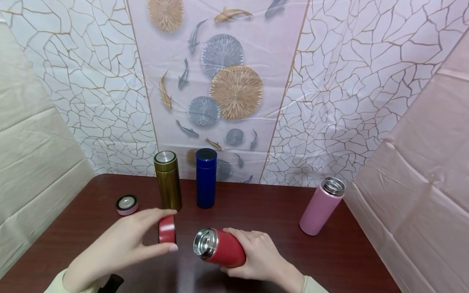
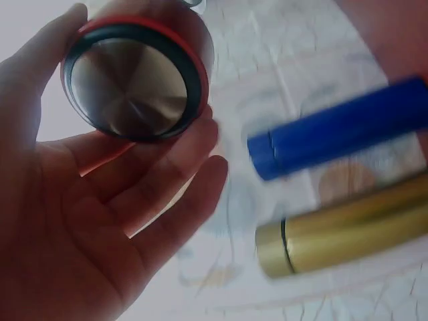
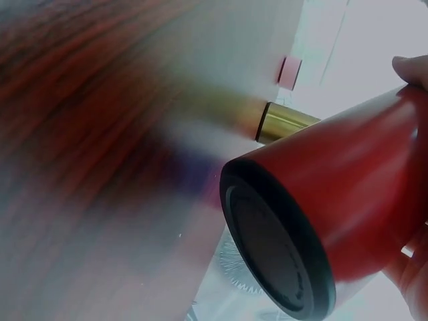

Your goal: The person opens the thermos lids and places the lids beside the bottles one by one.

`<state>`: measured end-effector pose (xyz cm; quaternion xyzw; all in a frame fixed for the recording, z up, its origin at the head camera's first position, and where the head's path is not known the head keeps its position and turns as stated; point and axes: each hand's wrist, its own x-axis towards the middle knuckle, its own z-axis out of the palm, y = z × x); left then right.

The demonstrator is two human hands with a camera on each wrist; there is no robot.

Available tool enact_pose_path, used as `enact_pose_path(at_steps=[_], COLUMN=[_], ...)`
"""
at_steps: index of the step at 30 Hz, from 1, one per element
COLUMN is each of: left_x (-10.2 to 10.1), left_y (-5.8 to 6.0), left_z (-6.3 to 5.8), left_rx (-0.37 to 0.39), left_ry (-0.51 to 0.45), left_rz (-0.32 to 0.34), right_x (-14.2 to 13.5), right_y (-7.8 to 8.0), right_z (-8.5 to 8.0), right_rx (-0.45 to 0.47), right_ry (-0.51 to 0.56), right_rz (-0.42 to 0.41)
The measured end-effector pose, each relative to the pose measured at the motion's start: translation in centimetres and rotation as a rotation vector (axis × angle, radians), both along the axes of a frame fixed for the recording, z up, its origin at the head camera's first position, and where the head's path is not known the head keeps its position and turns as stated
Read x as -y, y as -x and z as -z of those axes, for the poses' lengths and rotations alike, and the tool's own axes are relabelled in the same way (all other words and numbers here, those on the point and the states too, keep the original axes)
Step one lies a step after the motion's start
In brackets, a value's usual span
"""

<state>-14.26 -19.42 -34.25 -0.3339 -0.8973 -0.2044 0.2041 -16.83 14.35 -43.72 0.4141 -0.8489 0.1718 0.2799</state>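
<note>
My left hand pinches a red bottle lid between thumb and fingers, the lid turned on its side. In the left wrist view the lid's round metal-coloured face with a dark ring shows toward the camera. My right hand grips a red thermos, tilted so that its bare steel mouth points left toward the lid. A short gap separates lid and mouth in the head view. The black base of the thermos shows in the right wrist view, tipped up from the table.
Behind the hands stand a gold thermos and a blue thermos, both capped. A pink lid lies at the left of the brown table. At the right, an uncapped pink thermos stands near the table's edge. Patterned cloth hangs behind.
</note>
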Motion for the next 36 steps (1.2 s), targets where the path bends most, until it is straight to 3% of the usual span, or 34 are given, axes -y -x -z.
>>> enact_pose_path(at_steps=[9,14,19,23,36], left_x=[3.8,5.8,7.7,9.4,14.5], left_y=[1.4,2.1,3.1,4.2,6.6], left_z=[-1.0,-0.5,0.8,2.0,6.2], left_rx=[-0.056,-0.029,0.009,0.083,0.277], left_ry=[-0.125,-0.159,-0.169,-0.181,-0.141], left_rz=[-0.108,-0.216,-0.291,-0.333,-0.431], right_x=[-0.2,-0.2,-0.3,-0.4,-0.8], right_y=[-0.1,-0.1,-0.2,-0.3,-0.2], right_z=[-0.1,-0.3,-0.3,-0.3,-0.1], right_rx=[0.031,0.025,0.027,0.030,0.030], right_ry=[0.006,0.018,0.021,0.018,0.009], right_rz=[0.008,-0.005,-0.011,-0.006,0.001])
